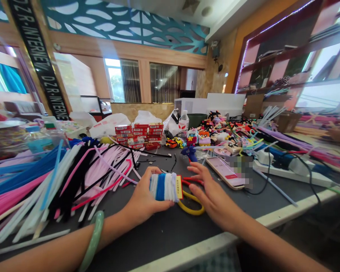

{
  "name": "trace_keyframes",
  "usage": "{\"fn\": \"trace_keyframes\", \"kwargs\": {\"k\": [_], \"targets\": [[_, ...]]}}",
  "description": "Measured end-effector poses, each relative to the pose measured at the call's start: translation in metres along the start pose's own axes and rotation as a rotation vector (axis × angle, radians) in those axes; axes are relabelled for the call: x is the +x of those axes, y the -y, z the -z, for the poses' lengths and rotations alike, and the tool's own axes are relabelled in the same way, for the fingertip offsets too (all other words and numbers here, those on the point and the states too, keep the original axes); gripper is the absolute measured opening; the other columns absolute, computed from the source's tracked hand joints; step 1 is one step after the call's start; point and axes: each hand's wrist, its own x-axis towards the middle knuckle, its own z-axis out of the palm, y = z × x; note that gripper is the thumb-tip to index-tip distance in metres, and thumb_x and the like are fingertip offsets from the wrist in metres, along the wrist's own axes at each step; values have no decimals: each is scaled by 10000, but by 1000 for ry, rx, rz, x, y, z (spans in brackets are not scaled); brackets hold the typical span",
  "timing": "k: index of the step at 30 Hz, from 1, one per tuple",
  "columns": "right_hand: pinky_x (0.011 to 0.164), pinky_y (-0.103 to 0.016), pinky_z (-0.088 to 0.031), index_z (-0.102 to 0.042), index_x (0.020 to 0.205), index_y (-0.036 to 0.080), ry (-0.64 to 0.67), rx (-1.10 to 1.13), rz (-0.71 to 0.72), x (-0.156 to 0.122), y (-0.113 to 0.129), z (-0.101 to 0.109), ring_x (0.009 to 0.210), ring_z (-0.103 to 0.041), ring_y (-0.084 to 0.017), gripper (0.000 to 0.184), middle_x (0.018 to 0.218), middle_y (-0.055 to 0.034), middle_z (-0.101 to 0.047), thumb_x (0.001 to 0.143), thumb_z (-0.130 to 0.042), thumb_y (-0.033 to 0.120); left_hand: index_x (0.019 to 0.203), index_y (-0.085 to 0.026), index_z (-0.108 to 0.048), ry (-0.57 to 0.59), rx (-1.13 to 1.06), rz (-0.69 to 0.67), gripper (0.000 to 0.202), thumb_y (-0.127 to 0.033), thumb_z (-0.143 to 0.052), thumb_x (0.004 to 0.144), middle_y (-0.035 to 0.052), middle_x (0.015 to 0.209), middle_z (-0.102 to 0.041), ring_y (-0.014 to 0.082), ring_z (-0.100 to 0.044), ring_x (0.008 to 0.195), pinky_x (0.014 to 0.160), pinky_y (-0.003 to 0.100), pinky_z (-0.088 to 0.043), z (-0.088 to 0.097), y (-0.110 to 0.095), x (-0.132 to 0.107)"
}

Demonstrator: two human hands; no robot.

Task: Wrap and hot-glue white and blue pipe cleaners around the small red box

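My left hand (143, 196) is closed round a small block wound with white and blue pipe cleaner (164, 186), a yellow-and-red label at its right end. My right hand (211, 192) lies just to the right of it with fingers stretched out, over a pair of scissors with yellow and red handles (190, 207) on the dark table (170, 230). A green bangle (93, 241) sits on my left wrist. A small blue pipe-cleaner figure (189, 152) stands just beyond my right hand.
Heaps of pink, white, blue and black pipe cleaners (53, 177) cover the left side. A phone (225, 172), a white power strip with cables (280, 164), stacked red boxes (138, 135), a water bottle (183, 121) and several small craft figures (215, 136) lie behind.
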Motion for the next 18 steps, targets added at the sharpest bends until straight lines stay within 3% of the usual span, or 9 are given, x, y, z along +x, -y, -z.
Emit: {"fn": "trace_keyframes", "kwargs": {"k": [3,6,11,13,15,18], "targets": [[883,-424,-462,-451,1194,179,48,-198,-1,9,8,37,1024,-587,-239,367,1203,-142,-579,886,-397,372,953,-233,-394,-3,22,54,580,-291,-744,493,-41,848,-510,167,-531,753,664,276,-438,0,-2,1],[802,-377,-472,-545,1031,188,298,-361,49,10,20,77,903,-610,-226,288,1006,-101,-648,894,-340,335,946,-233,-394,16,21,66,570,-303,-738,497,-45,837,-507,168,-527,748,658,274,-431,0,-3,1],[785,-317,-459,-569,1045,216,481,-397,-6,-2,18,120,888,-618,-201,289,965,-54,-670,914,-355,362,968,-232,-400,26,28,41,590,-306,-744,495,-32,880,-517,182,-538,788,698,295,-437,-1,-4,0],[771,-315,-461,-584,1046,234,509,-466,-92,-4,4,135,868,-629,-208,282,939,-39,-684,904,-387,378,973,-231,-402,27,30,34,595,-305,-749,494,-26,892,-526,189,-546,804,710,302,-441,-1,-5,-1],[764,-305,-455,-608,1029,225,438,-627,-233,-2,-14,153,843,-638,-210,240,896,-41,-696,881,-434,299,977,-229,-403,42,23,27,592,-307,-748,503,-21,892,-535,193,-554,809,712,305,-446,-1,-5,-1],[793,-306,-435,-653,909,176,317,-914,-616,4,-40,179,875,-639,-221,174,914,-85,-701,840,-496,152,988,-227,-408,67,43,3,581,-312,-742,520,-13,904,-541,195,-557,807,708,308,-451,0,-5,-2]]}}
